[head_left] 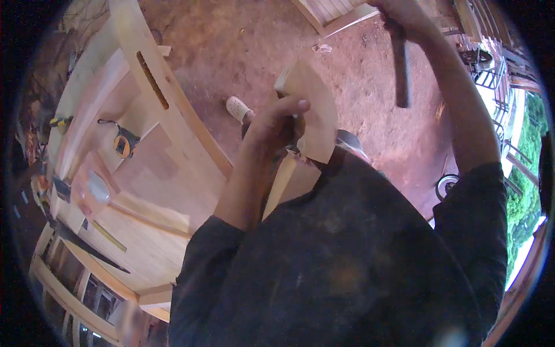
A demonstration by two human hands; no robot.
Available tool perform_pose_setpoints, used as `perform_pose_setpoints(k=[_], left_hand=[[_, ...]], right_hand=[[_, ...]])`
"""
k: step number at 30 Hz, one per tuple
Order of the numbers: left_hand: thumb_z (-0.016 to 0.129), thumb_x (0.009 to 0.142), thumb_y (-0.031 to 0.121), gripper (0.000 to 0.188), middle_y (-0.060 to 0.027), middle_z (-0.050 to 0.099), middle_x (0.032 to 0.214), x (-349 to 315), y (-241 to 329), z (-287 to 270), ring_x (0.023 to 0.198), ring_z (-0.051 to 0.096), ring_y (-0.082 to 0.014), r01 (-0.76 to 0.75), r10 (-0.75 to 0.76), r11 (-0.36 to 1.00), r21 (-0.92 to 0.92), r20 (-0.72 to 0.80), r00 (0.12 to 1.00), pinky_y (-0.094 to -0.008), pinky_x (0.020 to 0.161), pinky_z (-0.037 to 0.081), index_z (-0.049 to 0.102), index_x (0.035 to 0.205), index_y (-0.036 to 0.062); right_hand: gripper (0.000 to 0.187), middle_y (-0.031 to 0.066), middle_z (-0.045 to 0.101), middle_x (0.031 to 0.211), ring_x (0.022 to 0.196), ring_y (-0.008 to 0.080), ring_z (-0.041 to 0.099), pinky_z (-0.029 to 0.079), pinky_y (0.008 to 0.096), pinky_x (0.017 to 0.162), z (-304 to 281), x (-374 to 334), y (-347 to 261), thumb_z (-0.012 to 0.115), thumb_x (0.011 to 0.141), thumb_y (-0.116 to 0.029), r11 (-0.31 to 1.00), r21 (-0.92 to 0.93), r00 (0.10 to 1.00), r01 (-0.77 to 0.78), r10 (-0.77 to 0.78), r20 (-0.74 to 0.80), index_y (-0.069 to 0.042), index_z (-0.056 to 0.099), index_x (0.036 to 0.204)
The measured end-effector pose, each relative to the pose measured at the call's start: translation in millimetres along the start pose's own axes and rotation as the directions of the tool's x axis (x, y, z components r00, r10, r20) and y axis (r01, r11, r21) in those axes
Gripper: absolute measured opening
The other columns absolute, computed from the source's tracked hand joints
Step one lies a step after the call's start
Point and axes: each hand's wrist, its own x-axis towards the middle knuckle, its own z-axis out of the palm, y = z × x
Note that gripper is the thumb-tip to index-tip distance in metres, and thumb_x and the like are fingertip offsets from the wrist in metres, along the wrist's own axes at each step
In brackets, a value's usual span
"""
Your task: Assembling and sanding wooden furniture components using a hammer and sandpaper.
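My left hand is wrapped round a pale, curved block of wood in front of my body, the thumb lying across its near side. The block's lower end touches or overlaps another light wooden piece below it, which has a rough, splintered-looking end; whether they are joined I cannot tell. Up at the far right, my right hand is raised with the arm stretched out. It is closed on the top of a dark, flat bar that hangs downward. Its exact kind does not show.
On my left stands a wooden bench with a tape measure, a dark saw-like blade and a yellow strip. A slotted board crosses it. A slatted wooden panel lies at the far side, above the reddish dirt floor.
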Motion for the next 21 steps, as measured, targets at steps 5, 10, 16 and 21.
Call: perform_pose_setpoints(k=[5,10,16,21], left_hand=[[0.067,0.076,0.016,0.057,-0.0123,0.061,0.108,-6,-5,6,0.096,0.063,-0.0253,-0.058,0.058,0.989,-0.134,-0.004,0.998,-0.0379,0.087,0.052,0.046,0.127,-0.0008],[0.064,0.079,0.015,0.056,-0.0122,0.061,0.109,-17,7,36,0.101,0.062,-0.0242,-0.088,0.079,0.987,-0.135,-0.073,0.994,-0.0378,0.087,0.051,0.046,0.129,-0.0012],[0.081,0.072,0.023,0.068,-0.0114,0.061,0.108,-40,12,102,0.096,0.062,-0.0204,0.120,0.198,0.725,0.678,-0.373,0.907,-0.0301,0.080,0.052,0.048,0.126,-0.0018],[0.086,0.068,0.028,0.057,-0.0086,0.066,0.097,-35,12,120,0.089,0.064,-0.0179,0.378,0.153,0.596,0.709,-0.562,0.813,-0.0326,0.076,0.052,0.060,0.109,-0.0007]], right_hand=[[0.041,0.0199,0.062,0.092,0.091,0.0329,0.061,0.047,0.0406,0.084,3,-28,21,0.066,0.071,-0.007,0.616,-0.343,0.673,0.709,-0.448,0.588,0.003,0.057,0.109],[0.044,0.0152,0.062,0.084,0.078,0.0300,0.062,0.048,0.0409,0.073,9,-28,32,0.068,0.071,-0.014,0.636,-0.456,0.777,0.622,-0.434,0.456,0.002,0.058,0.111],[0.043,0.0046,0.055,0.072,0.063,0.0136,0.058,0.049,0.0287,0.056,15,-51,44,0.067,0.077,-0.018,0.965,-0.017,0.846,0.260,-0.220,0.485,0.001,0.056,0.115],[0.040,0.0024,0.054,0.071,0.055,0.0119,0.054,0.048,0.0275,0.051,7,-65,47,0.064,0.084,-0.020,0.970,0.067,0.840,0.234,-0.236,0.488,0.000,0.055,0.118]])
